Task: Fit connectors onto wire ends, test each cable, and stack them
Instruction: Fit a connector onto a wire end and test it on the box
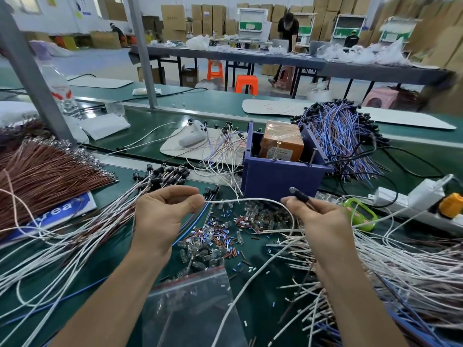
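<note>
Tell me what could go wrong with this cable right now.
The left hand only pinches the white wire, so it may slip free. Its slack loops down beside the right hand, which holds the black connector, among loose wires and could snag. Dragging it might scatter the small connectors below.

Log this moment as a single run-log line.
step: connector fitting | left hand: pinches white wire | right hand: grips black connector | wire: arcs between hands over loose parts

One head-worn camera (wide-angle, edges bowing) looks forward and down, close over left hand (160,216) and right hand (318,221), hall (105,58) up top.
</note>
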A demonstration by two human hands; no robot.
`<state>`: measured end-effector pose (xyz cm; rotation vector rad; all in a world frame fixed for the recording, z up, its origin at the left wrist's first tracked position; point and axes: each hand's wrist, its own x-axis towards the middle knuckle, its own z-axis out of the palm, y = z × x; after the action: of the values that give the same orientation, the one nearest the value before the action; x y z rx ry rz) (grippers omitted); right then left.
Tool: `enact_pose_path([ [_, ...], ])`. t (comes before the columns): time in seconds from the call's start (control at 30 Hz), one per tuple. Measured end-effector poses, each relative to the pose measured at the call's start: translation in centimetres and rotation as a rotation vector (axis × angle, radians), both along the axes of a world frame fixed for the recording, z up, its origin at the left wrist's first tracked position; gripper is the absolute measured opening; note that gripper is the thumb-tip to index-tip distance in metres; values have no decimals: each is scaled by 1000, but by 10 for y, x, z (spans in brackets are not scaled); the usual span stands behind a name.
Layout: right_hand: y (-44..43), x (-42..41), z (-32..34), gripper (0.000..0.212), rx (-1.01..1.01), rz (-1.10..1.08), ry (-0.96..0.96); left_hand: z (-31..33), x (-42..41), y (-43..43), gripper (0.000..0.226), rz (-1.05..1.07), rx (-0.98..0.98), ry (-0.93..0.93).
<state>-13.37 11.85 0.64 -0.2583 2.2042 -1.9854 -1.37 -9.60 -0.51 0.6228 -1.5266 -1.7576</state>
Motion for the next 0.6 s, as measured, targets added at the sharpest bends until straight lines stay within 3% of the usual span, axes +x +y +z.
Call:
enact_pose_path([
  [0.1,5,1,0,21,185,-246,344,0,1,10,22,-32,-170,-88],
  [0.23,-1,15,2,11,457,-173,739,-1,2,21,22,-91,-334,-160],
  [0.3,-8,22,-1,13,427,59,637,-1,1,24,20,-102,-377,-163],
  [0.4,-20,30,1,25,67,331,113,0,1,29,22,-110,-359,-139],
  [0.47,-25,34,-1,28,-51,412,-125,2,1,32,23,-122,-339,-112],
  [0.6,-31,37,-6,21,-41,517,-214,4,0,35,24,-138,-288,-36],
])
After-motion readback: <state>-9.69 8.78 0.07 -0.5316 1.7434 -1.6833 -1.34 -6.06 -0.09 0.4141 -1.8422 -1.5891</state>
